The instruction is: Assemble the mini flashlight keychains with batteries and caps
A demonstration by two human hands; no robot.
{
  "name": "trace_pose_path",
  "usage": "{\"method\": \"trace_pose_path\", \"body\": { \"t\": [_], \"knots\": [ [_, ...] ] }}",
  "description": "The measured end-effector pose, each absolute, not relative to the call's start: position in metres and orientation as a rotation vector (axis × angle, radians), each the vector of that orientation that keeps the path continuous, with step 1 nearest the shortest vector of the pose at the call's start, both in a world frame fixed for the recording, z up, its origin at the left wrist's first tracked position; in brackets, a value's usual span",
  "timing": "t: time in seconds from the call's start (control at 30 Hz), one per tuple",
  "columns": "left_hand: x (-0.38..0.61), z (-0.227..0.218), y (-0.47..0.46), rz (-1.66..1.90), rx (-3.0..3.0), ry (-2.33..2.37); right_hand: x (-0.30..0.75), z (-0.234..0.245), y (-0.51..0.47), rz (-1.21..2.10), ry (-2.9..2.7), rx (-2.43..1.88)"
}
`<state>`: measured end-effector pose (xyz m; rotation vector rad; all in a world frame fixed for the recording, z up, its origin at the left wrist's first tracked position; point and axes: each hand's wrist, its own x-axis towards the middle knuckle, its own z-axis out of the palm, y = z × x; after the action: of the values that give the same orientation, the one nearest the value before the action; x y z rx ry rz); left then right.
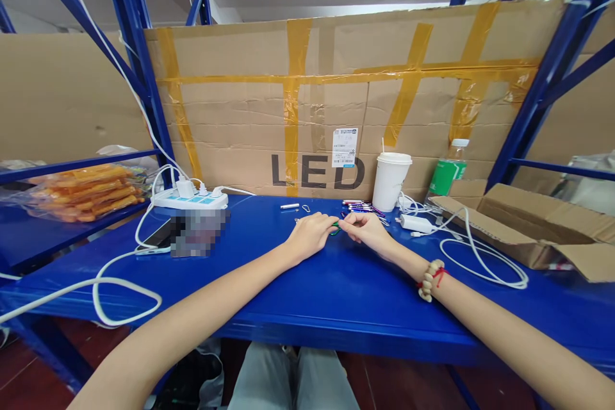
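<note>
Both my hands rest on the blue shelf top (298, 288), fingertips meeting. My left hand (311, 234) and my right hand (366, 227) are each pinched on a small green item (336, 229) held between them, too small to name further. Just behind lies a cluster of small colourful pens or clips (359, 207). A small silver cylinder (289, 206) and a metal ring (306, 208) lie further back left. A bead bracelet (431, 279) with a red string sits on my right wrist.
A white paper cup (391, 180) and a green bottle (448, 172) stand at the back. A white power strip (190, 198) with cables, a phone (157, 237), a white charger (417, 223) with coiled cable, an open cardboard box (533, 224) at right, orange packets (84, 192) at left.
</note>
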<state>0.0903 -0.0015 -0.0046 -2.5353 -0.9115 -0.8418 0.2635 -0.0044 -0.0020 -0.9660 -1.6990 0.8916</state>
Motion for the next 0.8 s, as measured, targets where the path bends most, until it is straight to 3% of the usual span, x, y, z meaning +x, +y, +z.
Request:
{"method": "trace_pose_path", "body": {
  "t": [0.8],
  "knots": [
    [0.0914, 0.0008, -0.0010, -0.769, -2.526, -1.105, 0.2604, -0.0016, -0.0016, 0.918, -1.647, -1.020]
  ]
}}
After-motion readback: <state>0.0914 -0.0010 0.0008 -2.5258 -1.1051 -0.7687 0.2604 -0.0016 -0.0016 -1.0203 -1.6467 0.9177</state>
